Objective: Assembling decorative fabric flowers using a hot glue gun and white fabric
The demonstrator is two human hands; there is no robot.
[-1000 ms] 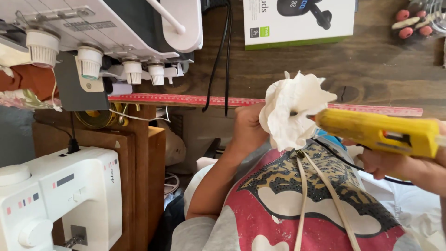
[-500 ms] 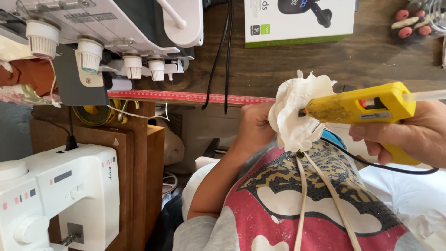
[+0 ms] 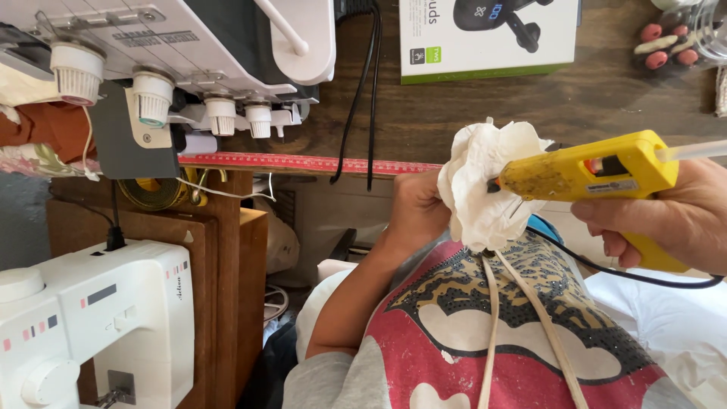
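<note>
We glue a ruffled white fabric flower (image 3: 488,182)
Our left hand (image 3: 415,212) grips it, fingers closed; our right hand (image 3: 670,220) clasps the yellow glue gun (image 3: 587,170), nozzle touching it

Glue gun (image 3: 587,168) raised by right hand (image 3: 674,220), nozzle now touching white ruffled flower (image 3: 485,189).

Right of centre in the frame, the left hand (image 3: 416,212) grips a ruffled white fabric flower (image 3: 485,185). The right hand (image 3: 674,220), at the right edge, holds a yellow plastic glue gun (image 3: 591,170) with its nozzle touching the flower. Two cream cords (image 3: 522,326) hang below. A white sewing machine (image 3: 83,326) sits lower left.
</note>
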